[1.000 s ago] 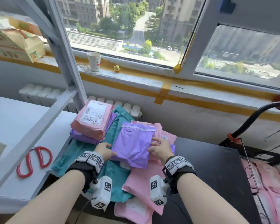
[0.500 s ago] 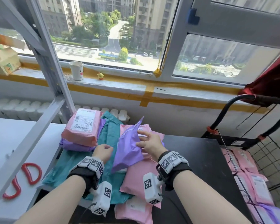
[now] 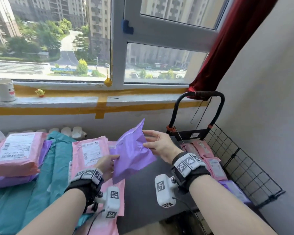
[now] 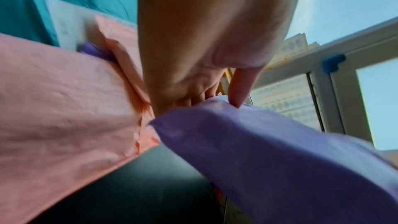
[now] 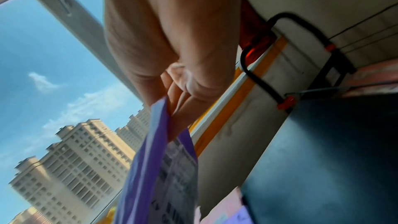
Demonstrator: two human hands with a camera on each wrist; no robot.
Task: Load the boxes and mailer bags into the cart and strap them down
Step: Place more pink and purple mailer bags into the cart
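Note:
A purple mailer bag [image 3: 132, 150] hangs tilted in the air above the black table [image 3: 143, 197]. My right hand [image 3: 157, 145] pinches its right edge, thumb on one face and fingers on the labelled face [image 5: 174, 176]. My left hand [image 3: 107, 164] pinches its lower left edge [image 4: 226, 106]. Under it lie a pink mailer [image 3: 90, 151], teal bags [image 3: 54, 160] and a pink parcel [image 3: 15, 153] stacked on a purple one. To the right stands the cart [image 3: 199, 94] with a black handle and a wire mesh side [image 3: 241, 165]; pink mailers [image 3: 210, 160] lie inside.
A paper cup [image 3: 4, 89] and a small yellow toy [image 3: 40, 92] stand on the window sill. A red curtain [image 3: 227, 48] hangs above the cart handle. A grey wall [image 3: 270, 116] runs close along the cart's right side. A radiator [image 3: 71, 131] sits behind the pile.
The purple mailer has come up off the pile and moved right toward the cart. My left hand has moved from the teal bags to the mailer's edge. The view has swung right.

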